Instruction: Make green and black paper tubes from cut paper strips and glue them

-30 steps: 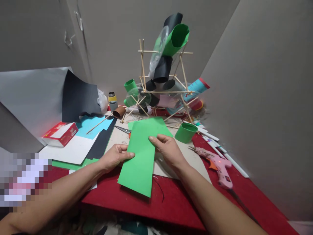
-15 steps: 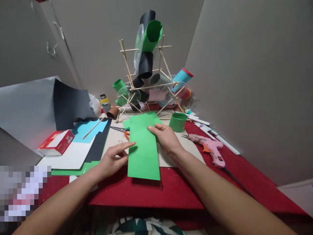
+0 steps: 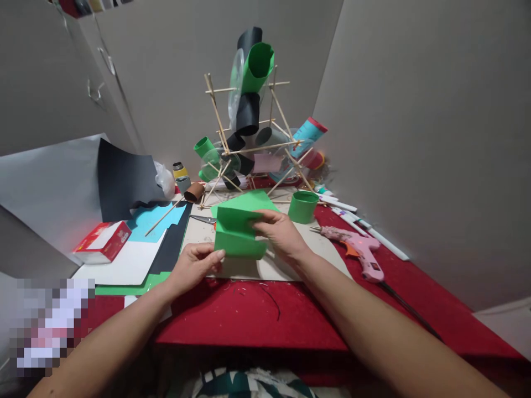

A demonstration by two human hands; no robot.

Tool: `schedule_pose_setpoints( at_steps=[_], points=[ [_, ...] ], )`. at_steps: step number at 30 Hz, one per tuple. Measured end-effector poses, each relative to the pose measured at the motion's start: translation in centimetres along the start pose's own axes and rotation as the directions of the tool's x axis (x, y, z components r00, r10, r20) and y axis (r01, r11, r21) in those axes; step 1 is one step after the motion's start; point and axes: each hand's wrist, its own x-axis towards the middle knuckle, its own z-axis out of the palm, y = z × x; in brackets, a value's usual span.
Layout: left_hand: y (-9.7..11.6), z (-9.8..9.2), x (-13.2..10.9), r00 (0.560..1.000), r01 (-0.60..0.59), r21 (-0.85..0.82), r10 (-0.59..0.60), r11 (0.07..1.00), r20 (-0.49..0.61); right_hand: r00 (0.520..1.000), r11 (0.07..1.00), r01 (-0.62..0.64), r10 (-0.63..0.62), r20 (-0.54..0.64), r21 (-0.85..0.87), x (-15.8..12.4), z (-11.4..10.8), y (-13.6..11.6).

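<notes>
With the thumb and fingers of my left hand (image 3: 194, 268) I pinch the near left corner of a green paper strip (image 3: 238, 247), and my right hand (image 3: 282, 235) grips its right edge, so that it bends into a crosswise crease above the pale board (image 3: 321, 254). Beyond it lies another green sheet (image 3: 259, 200), with the scissors (image 3: 202, 219) to the left and, to the right, a green paper tube (image 3: 303, 208) and a pink hot glue gun (image 3: 357, 247).
</notes>
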Motion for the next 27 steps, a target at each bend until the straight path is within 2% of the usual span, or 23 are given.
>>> schedule_pose_setpoints(
  at_steps=[3, 6, 9, 11, 14, 17, 19, 23, 27],
  points=[
    [-0.3, -0.1, 0.4, 0.986, 0.138, -0.195, -0.154, 0.971, -0.071, 0.999, 0.999, 0.028, -0.028, 0.020, -0.026, -0.1, 0.1, -0.2],
    [-0.6, -0.2, 0.6, 0.965, 0.210, -0.341, -0.251, 0.916, -0.079, 0.996, 0.995, 0.067, -0.063, 0.058, -0.067, -0.5, 0.4, -0.5],
    [-0.9, -0.3, 0.8, 0.954, 0.242, -0.431, -0.294, 0.869, -0.057, 0.976, 0.963, 0.210, -0.196, 0.097, -0.169, -0.9, 0.4, -0.6],
    [-1.2, -0.3, 0.8, 0.949, 0.263, -0.478, -0.314, 0.838, -0.027, 0.917, 0.871, 0.397, -0.361, 0.171, -0.289, -1.1, 0.3, -0.3],
    [-1.4, -0.4, 1.0, 0.945, 0.287, -0.527, -0.327, 0.800, 0.018, 0.762, 0.633, 0.647, -0.550, 0.340, -0.425, -1.2, -0.1, 0.3],
    [-1.4, -0.5, 1.0, 0.952, 0.264, -0.566, -0.305, 0.781, 0.023, 0.629, 0.419, 0.767, -0.640, 0.442, -0.486, -1.2, -0.3, 0.6],
    [-1.1, -0.6, 1.0, 0.960, 0.241, -0.595, -0.279, 0.767, 0.030, 0.569, 0.322, 0.803, -0.665, 0.484, -0.501, -1.1, -0.5, 0.6],
    [-0.9, -1.0, 0.9, 0.967, 0.227, -0.661, -0.244, 0.715, 0.067, 0.507, 0.222, 0.833, -0.670, 0.542, -0.506, -1.3, -0.7, 0.5],
    [-0.9, -1.3, 0.9, 0.964, 0.232, -0.721, -0.252, 0.653, 0.081, 0.503, 0.186, 0.829, -0.661, 0.557, -0.528, -1.4, -0.8, 0.5]
  ],
)
